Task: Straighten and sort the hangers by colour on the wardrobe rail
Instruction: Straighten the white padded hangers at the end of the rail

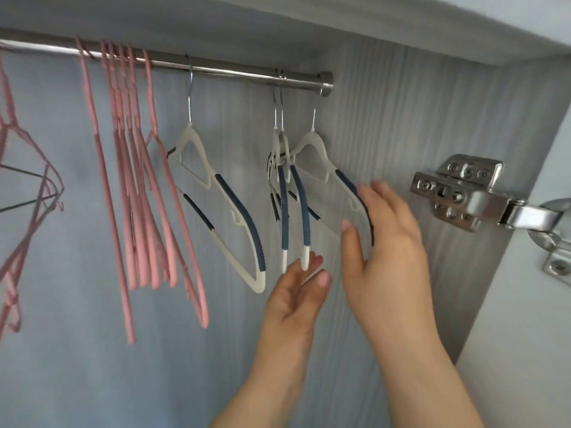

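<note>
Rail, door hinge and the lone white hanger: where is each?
rail (231, 69): head view, bare stretch between white hangers.
door hinge (454, 193): head view, its metal mounting plate.
lone white hanger (260, 281): head view, its lower white tip.

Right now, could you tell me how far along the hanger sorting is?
Colours look mostly separated: pink hangers left, white-and-navy hangers right on the rail. In hand: the left hand and right hand are at the white ones near the rail's end. Remaining: a lone white hanger hangs apart, and the far-left pink hangers tangle with a dark hanger.
</note>
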The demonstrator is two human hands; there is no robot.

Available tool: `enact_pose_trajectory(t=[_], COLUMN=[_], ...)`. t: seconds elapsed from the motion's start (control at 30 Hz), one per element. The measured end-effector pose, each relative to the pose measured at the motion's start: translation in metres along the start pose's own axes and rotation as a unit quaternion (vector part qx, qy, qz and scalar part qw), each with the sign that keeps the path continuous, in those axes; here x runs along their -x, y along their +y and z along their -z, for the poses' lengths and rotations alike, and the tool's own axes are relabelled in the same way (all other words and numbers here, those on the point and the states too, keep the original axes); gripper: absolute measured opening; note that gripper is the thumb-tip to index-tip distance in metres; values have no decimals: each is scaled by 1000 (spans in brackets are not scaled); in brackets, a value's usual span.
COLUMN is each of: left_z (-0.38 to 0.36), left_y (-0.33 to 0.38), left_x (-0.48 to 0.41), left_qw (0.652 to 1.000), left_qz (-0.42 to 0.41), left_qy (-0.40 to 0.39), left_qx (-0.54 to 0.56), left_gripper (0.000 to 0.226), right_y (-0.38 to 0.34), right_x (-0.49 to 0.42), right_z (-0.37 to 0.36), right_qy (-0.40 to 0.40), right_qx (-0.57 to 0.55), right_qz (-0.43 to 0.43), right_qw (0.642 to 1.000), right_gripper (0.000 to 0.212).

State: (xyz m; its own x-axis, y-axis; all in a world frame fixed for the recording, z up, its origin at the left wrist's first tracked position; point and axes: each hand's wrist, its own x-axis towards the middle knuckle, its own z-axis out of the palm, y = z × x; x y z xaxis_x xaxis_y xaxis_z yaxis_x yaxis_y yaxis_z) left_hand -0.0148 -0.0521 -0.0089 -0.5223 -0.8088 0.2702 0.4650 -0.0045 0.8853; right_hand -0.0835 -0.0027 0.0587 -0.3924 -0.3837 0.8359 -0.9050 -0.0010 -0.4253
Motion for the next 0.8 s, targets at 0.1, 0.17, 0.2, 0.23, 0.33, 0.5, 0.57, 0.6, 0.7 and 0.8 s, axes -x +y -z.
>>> enact_pose_trajectory(t=[0.1, 0.17, 0.2, 0.23, 0.33, 0.5, 0.57, 0.6, 0.7, 0.8], left_z=[11, 16, 19, 22, 25, 33, 33, 33, 31, 32], left_y=[3, 9, 11, 12, 18, 22, 24, 23, 23, 25], left_x=[2, 3, 3, 2, 1, -10, -12, -12, -12, -13], left_qw=[987, 961, 947, 936, 918, 914, 927, 935, 946, 954], left_qz=[48, 96, 114, 123, 131, 130, 128, 128, 130, 121], left_qy=[28, 52, 61, 65, 68, 74, 61, 52, 41, 52], left_qx=[152, 254, 294, 324, 369, 376, 346, 328, 293, 270], left_gripper=[51, 29, 23, 21, 21, 17, 18, 22, 32, 52], right_y=[-29, -44, -48, -50, -49, -39, -38, -37, -31, -24], right_x=[-11, -20, -24, -27, -24, -19, -21, -22, -33, -40], right_z=[0, -4, -5, -9, -22, -52, -62, -67, -72, -72], right_qy=[3, -73, -130, -181, -235, -223, -187, -152, -89, -76], right_qx=[-104, -173, -198, -223, -309, -361, -348, -330, -269, -252], right_qz=[31, -30, -73, -119, -205, -263, -250, -227, -168, -146], right_qw=[994, 982, 969, 950, 899, 867, 884, 904, 944, 954], right_gripper=[37, 39, 44, 51, 29, 32, 25, 20, 15, 23])
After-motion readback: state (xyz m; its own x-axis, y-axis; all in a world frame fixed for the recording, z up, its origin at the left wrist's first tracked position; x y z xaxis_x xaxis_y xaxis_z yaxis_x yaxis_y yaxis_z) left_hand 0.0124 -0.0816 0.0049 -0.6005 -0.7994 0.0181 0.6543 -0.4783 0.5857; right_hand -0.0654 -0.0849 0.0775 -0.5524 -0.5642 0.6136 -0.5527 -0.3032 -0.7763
